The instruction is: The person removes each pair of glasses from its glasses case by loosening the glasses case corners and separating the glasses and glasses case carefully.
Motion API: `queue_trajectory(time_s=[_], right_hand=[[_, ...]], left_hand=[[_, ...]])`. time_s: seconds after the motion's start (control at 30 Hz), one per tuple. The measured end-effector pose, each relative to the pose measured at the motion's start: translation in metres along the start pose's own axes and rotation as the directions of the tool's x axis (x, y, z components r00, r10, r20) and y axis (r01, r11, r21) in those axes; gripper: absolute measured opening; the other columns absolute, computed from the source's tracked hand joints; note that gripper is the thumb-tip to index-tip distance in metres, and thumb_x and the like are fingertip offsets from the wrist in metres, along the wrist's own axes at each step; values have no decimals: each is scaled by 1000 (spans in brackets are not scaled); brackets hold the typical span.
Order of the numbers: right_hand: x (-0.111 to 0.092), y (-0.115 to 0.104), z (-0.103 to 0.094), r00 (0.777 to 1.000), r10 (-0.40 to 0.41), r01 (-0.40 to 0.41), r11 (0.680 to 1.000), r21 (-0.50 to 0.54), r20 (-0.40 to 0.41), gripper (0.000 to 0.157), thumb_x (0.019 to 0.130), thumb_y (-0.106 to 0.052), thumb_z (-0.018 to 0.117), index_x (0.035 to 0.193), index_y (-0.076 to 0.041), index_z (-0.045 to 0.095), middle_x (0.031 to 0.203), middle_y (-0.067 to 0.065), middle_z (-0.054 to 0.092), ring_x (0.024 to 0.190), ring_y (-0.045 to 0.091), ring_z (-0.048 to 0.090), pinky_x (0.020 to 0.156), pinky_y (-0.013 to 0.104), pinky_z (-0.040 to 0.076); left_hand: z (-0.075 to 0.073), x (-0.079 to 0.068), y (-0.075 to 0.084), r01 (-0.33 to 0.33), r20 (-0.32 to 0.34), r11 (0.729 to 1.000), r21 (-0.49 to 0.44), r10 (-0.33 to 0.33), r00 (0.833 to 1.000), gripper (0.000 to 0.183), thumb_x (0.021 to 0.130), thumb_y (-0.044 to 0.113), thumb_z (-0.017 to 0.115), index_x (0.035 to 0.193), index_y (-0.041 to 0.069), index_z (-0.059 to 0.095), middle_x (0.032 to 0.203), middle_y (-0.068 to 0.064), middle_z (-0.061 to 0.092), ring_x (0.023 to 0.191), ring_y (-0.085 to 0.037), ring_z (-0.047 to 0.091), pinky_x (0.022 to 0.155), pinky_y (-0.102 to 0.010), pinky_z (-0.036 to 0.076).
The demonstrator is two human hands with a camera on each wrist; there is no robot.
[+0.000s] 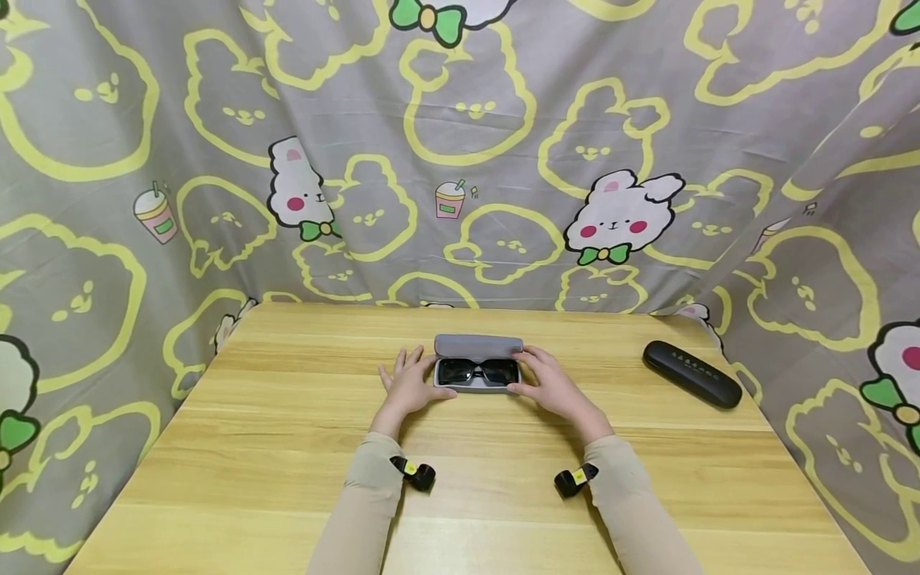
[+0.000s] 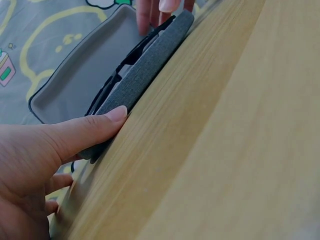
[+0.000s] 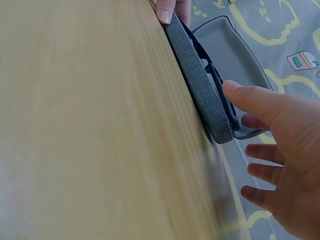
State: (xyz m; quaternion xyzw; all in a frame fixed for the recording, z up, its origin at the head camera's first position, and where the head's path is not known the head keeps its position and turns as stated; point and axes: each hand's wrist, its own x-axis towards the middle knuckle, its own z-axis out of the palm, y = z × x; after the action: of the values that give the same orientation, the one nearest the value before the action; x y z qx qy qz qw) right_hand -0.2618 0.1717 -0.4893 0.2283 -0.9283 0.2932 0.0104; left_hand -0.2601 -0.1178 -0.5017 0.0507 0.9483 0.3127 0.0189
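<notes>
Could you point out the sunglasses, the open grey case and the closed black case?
sunglasses (image 1: 491,370): head view, on the dark lens toward the picture's right.
open grey case (image 1: 478,346): head view, on the inside of its raised lid.
closed black case (image 1: 692,376): head view, on the middle of its top.

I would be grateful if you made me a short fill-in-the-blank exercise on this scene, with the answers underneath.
1. The open case that holds the sunglasses is ____ in colour.
2. In the head view, the closed black case lies to the ____ of the person's right hand.
3. The left hand has its ____ against the front wall of the open case.
4. On the curtain, the white rabbit's bow is mainly ____ with a yellow centre.

Missing words: grey; right; thumb; green.
</notes>
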Motion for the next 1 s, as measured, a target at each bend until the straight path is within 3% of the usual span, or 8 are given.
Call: queue_trajectory(time_s=[0.5,1.0], right_hand=[[4,3,4,999,-28,27,1000,-10,-25,59,87,-32,73,135,-3,54,146,27,42,137,46,38,111,59,35],[4,-2,5,999,44,-44,999,-4,10,60,90,-36,68,139,-5,52,149,27,39,139,46,35,111,60,34]], left_hand=[[1,0,0,2,-5,1000,-12,-2,1000,83,70,51,82,142,21,52,160,-11,29,151,-40,6,111,-73,-12],[0,0,-1,3,2,1000,-2,-3,1000,83,71,51,81,143,22,50,161,-10,27,152,-40,5,111,-72,-12]])
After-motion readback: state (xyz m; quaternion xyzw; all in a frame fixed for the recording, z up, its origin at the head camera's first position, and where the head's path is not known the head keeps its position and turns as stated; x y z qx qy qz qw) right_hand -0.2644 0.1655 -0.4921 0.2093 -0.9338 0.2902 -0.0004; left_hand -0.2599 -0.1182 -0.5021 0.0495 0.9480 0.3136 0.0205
